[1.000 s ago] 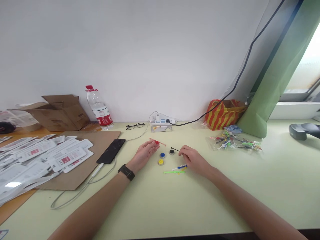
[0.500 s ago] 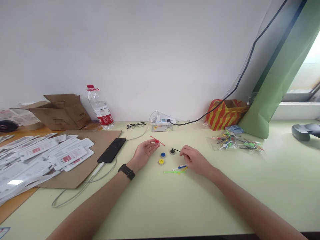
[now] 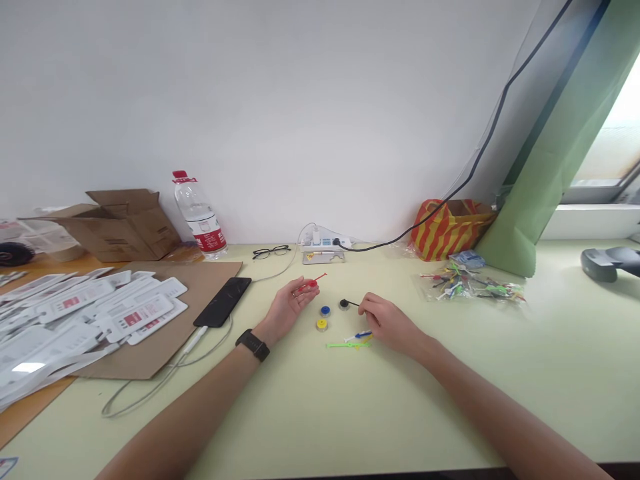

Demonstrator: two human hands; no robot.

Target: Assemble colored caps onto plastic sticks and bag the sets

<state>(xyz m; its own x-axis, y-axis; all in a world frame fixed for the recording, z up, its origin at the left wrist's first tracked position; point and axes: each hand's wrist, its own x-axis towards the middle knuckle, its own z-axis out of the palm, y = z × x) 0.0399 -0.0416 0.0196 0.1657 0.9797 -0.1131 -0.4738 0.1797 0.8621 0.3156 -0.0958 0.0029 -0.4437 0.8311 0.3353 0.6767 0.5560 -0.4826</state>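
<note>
My left hand (image 3: 289,303), palm turned up, grips a small red round piece with a thin red stick (image 3: 314,283) at its fingertips. The fingers of my right hand (image 3: 393,323) pinch a thin black stick (image 3: 353,304). Its far tip meets or overlaps a small black-topped round piece (image 3: 344,305) on the table; I cannot tell whether they are joined. Between my hands stand a blue-topped round piece (image 3: 325,311) and a yellow-topped one (image 3: 322,325). Below my right hand lie a bright green stick (image 3: 345,345), a blue-and-white stick (image 3: 358,336) and something yellow, partly hidden.
A black phone (image 3: 223,302) on a white cable lies left, beside cardboard and white packages (image 3: 133,319). Glasses (image 3: 271,252), a power strip (image 3: 325,242) and a bottle (image 3: 200,217) are at the back. Bagged coloured sticks (image 3: 465,281) lie right, near a striped bag (image 3: 435,230).
The red stick in my left hand has swung from pointing down-right to pointing up-right. The black stick has shifted slightly, and its tip now sits lower, at the black-topped piece.
</note>
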